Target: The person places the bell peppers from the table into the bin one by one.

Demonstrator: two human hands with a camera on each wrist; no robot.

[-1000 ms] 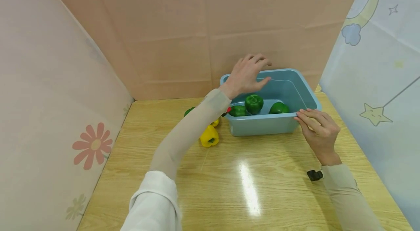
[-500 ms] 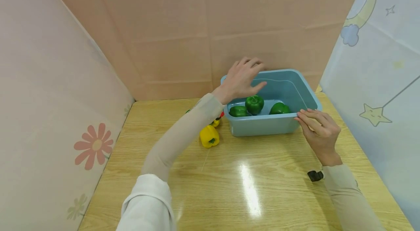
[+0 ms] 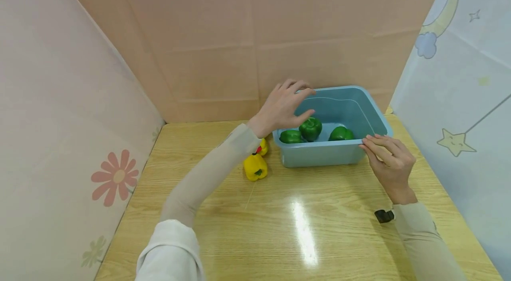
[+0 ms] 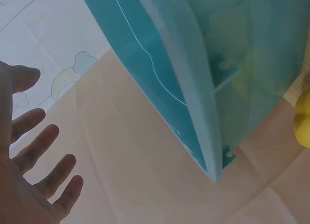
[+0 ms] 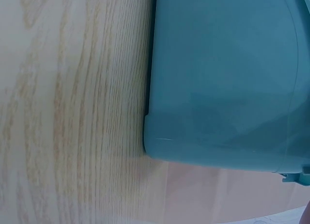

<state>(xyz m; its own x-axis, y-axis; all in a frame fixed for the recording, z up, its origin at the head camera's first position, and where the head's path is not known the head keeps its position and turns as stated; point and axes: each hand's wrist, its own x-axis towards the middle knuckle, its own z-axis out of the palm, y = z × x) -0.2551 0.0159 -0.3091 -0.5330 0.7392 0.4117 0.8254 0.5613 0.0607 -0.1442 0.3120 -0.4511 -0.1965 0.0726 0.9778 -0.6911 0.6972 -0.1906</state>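
Think of the blue tub [image 3: 322, 157] as a clock, with the tan back wall [image 3: 199, 50] at 12. A pale wall [image 3: 52, 108] rises at 9 o'clock, with a pink flower [image 3: 119, 176] and, lower, a little green flower [image 3: 94, 251] on it. The left arm [image 3: 207, 172], with a rolled white sleeve [image 3: 171, 247], reaches up from 7 o'clock. It gets in the way of one yellow pepper [image 3: 264, 147], so only part of that one shows. Another yellow pepper [image 3: 255, 167] lies just in front, at 8 o'clock on the wooden worktop [image 3: 279, 210].

The left hand [image 3: 281, 106] is over the tub's edge near 10 o'clock and hides that corner. Its grip is wide and its fingers are spread. The tub sits on the worktop with three green peppers [image 3: 310, 128] inside; its front wall hides their bottoms. At 4 o'clock the right hand [image 3: 391, 163] has a narrow grip, pinching the rim at the corner. A small black thing [image 3: 384, 216] pokes out by its cuff, at 5 o'clock.

Last is a pale blue wall [image 3: 459, 95], with a smiling star [image 3: 456, 142] at 3 o'clock and a yellow moon [image 3: 445, 13] and blue cloud [image 3: 426, 45] higher up.
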